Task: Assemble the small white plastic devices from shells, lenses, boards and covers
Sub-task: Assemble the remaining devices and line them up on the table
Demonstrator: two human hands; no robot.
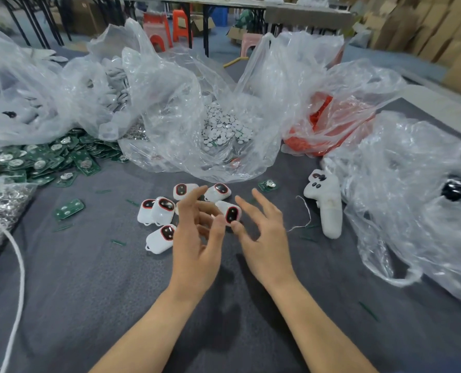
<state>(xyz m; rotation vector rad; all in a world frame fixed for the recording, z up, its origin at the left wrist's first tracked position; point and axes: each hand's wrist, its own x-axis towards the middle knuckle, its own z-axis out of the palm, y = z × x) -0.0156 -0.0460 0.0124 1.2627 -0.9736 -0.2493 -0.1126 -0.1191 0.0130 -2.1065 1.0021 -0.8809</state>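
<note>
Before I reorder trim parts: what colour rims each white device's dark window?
Red, seen best in the head view on the white device.

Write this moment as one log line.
left hand open | right hand open | both thumbs at white device | other devices on table
</note>
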